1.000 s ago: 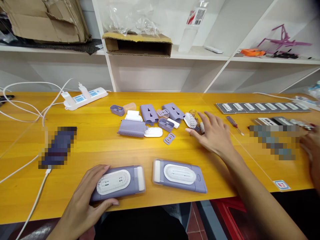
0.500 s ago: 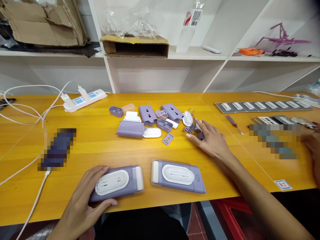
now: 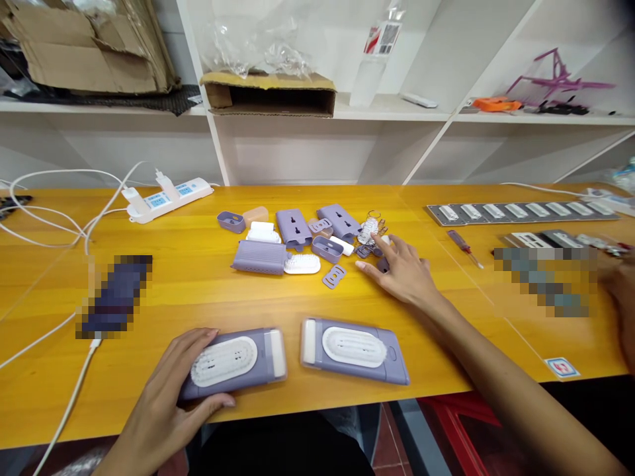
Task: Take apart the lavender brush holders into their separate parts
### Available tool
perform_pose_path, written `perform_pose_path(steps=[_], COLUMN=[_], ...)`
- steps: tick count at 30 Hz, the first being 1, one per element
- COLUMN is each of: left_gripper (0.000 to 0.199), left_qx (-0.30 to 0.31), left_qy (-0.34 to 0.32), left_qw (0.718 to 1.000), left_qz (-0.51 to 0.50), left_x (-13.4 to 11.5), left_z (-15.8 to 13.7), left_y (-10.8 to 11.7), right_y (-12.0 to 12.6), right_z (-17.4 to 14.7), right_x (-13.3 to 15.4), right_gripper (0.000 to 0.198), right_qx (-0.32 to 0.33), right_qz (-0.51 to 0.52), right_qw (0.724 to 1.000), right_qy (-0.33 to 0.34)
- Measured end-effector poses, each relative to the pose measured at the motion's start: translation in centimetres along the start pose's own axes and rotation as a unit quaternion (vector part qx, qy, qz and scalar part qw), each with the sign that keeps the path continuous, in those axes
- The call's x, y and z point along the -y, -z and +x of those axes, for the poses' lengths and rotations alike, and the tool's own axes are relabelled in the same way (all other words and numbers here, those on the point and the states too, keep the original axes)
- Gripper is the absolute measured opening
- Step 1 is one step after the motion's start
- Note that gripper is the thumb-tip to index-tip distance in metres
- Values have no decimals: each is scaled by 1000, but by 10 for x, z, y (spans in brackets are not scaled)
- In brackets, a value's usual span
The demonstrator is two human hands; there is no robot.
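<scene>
My left hand [image 3: 171, 387] grips one end of a purple brush [image 3: 248, 360] with a white oval bristle pad and a clear cap, flat on the table. A matching purple brush [image 3: 354, 350] lies beside it, untouched. Farther back, my right hand [image 3: 407, 271] is open, fingers spread and low over the table, against a small heap of metal springs [image 3: 374, 228] and small dark parts [image 3: 383, 264]. Left of it are loose purple shells [image 3: 292, 228], a purple ring-shaped part [image 3: 327, 249], a slotted plate [image 3: 334, 276] and a white bristle pad [image 3: 302, 264].
At the left lie a phone [image 3: 119, 291] on a cable and a white power strip [image 3: 171, 198]. A screwdriver [image 3: 465, 248] and a long strip of white pieces [image 3: 520, 211] lie at the right. Another person's hand [image 3: 620, 291] is at the right edge. Shelves [image 3: 297, 142] stand behind.
My right hand has slid a little to the left, and the springs and small parts by its fingers have shifted left with it. My left hand and both brushes stay put.
</scene>
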State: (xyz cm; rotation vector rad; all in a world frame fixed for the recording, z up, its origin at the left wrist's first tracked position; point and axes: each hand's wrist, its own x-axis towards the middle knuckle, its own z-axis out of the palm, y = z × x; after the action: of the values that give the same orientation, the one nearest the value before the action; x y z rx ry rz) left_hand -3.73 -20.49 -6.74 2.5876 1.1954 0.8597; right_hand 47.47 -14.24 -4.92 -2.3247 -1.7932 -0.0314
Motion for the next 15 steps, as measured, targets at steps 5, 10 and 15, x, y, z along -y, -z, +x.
perform_pose_path(steps=[5,10,15], left_gripper=[84,86,83], left_qx=[-15,-32,-39], left_qy=[-4,19,56], left_qw=[1000,999,998], left_qz=[-6,-4,-5], left_x=[-3,-6,-6], left_z=[12,24,32], left_y=[-2,-8,-11], right_y=[3,30,50], right_z=[-1,-53,-132], right_x=[1,9,32], right_gripper=[89,78,111], right_qx=[-41,-118,87], right_qz=[-2,110,158], right_qw=[999,976,939], right_qy=[15,143,292])
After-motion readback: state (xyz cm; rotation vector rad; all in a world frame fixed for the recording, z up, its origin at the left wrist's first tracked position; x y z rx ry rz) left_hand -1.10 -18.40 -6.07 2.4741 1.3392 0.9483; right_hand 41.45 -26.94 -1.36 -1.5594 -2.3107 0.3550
